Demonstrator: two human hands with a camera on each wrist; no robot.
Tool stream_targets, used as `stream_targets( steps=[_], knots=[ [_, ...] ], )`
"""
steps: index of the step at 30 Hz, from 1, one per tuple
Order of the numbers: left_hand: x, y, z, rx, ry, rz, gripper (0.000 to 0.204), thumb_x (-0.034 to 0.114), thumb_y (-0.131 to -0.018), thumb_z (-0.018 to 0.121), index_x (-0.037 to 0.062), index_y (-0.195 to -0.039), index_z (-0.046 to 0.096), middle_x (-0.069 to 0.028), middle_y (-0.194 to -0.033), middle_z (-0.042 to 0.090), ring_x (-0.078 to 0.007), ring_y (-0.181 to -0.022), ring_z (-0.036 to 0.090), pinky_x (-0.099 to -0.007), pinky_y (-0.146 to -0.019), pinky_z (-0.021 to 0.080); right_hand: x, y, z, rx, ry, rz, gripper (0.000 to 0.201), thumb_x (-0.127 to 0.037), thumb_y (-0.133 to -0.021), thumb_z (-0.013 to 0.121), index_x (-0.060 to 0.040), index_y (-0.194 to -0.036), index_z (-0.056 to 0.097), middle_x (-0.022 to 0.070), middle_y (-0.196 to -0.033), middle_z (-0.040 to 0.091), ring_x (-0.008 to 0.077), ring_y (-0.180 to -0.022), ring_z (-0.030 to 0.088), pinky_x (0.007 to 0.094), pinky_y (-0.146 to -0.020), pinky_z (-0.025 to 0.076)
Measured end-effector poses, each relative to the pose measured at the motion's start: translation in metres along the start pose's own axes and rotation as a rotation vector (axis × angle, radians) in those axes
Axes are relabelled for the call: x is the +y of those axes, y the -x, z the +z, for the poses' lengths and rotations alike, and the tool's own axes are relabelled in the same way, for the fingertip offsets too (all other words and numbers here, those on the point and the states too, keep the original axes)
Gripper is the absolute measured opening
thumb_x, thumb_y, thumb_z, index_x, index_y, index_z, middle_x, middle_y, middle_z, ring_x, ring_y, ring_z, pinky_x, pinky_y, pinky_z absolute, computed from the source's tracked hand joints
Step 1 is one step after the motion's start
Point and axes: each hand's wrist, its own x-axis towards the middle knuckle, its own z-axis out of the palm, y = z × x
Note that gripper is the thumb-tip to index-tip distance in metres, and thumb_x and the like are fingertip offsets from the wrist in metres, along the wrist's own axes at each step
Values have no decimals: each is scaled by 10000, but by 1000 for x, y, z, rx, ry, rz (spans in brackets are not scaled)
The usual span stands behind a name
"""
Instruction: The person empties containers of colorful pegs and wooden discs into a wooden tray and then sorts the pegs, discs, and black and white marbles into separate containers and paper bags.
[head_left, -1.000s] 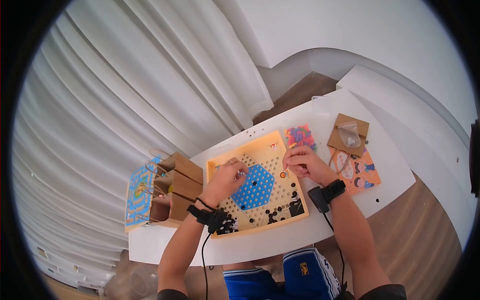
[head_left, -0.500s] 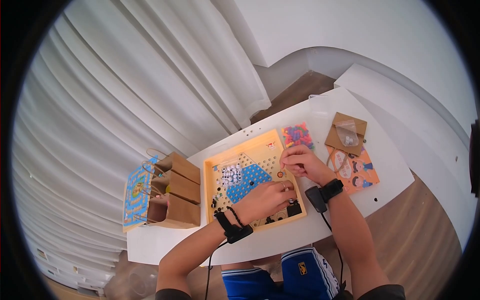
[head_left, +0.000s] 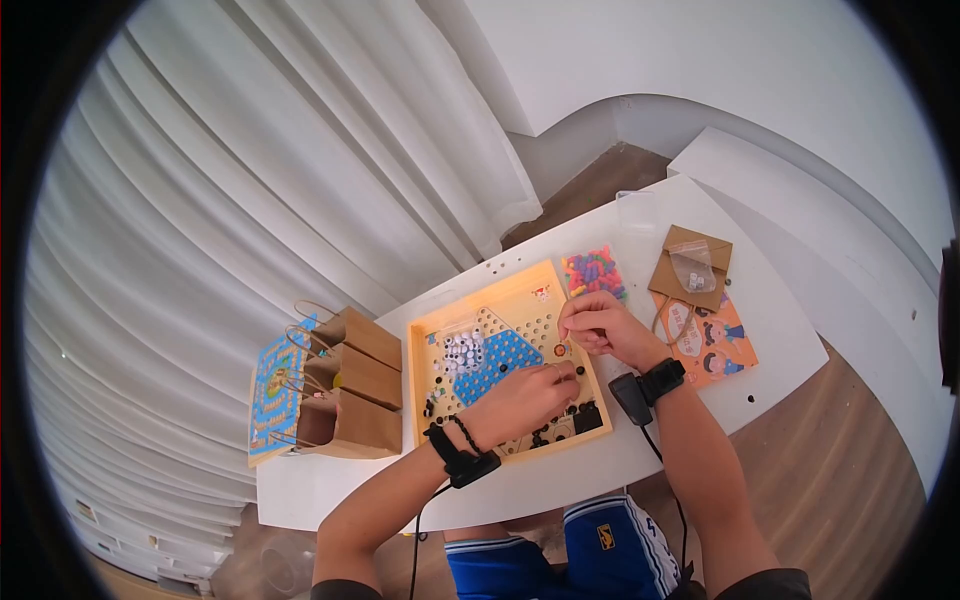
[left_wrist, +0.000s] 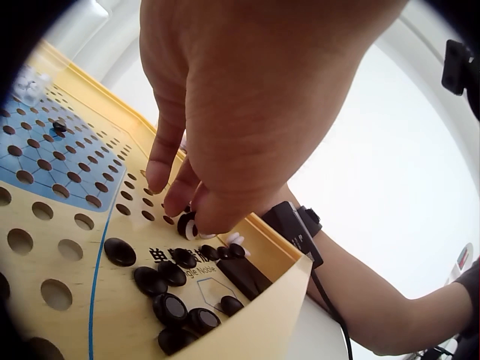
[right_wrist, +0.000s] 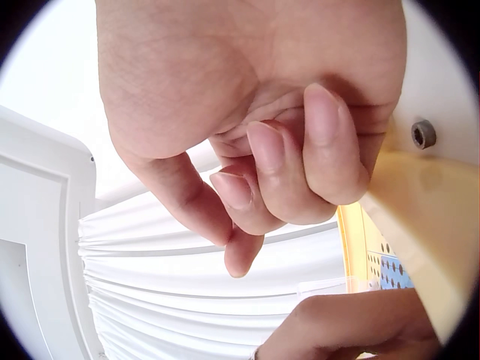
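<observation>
A wooden game board tray with rows of holes and a blue hexagon lies on the table. My left hand reaches over its near right part, fingertips low at the surface. In the left wrist view, the thumb and fingers pinch a small black-and-white game piece. Several black pieces lie loose below it. My right hand is over the tray's right edge with its fingers curled in; no held thing shows in the right wrist view. White pieces are gathered at the board's left.
Paper bags and a blue printed board stand at the left. Colourful pegs lie behind my right hand. A brown envelope-like bag, a small clear pouch and an orange booklet lie at the right.
My left hand has moved from the board's left side to its near right part, leaving the white pieces at the left, then slightly back leftward. The right hand has stayed nearly still.
</observation>
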Motion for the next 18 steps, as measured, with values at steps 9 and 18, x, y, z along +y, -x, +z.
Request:
stream_targets(
  steps=[9, 18],
  knots=[
    [-8, 3, 7, 18, 12, -2, 79, 101, -927, 677, 69, -995, 655, -94, -1035, 604, -315, -880, 666, -434, -796, 554, 1, -1, -2, -1, 5, 4, 177, -116, -978, 615, 22, -899, 693, -66, -572, 410, 18, -468, 345, 217, -432, 243],
    [-7, 6, 3, -25, -52, -6, 95, 105, -925, 674, 78, -1010, 645, -94, -958, 630, -325, -880, 663, -446, -788, 541, -1, 0, 0, -3, 21, 9, 182, -117, -991, 604, 12, -888, 679, -62, -580, 433, 21, -475, 364, 209, -439, 250]
  ],
)
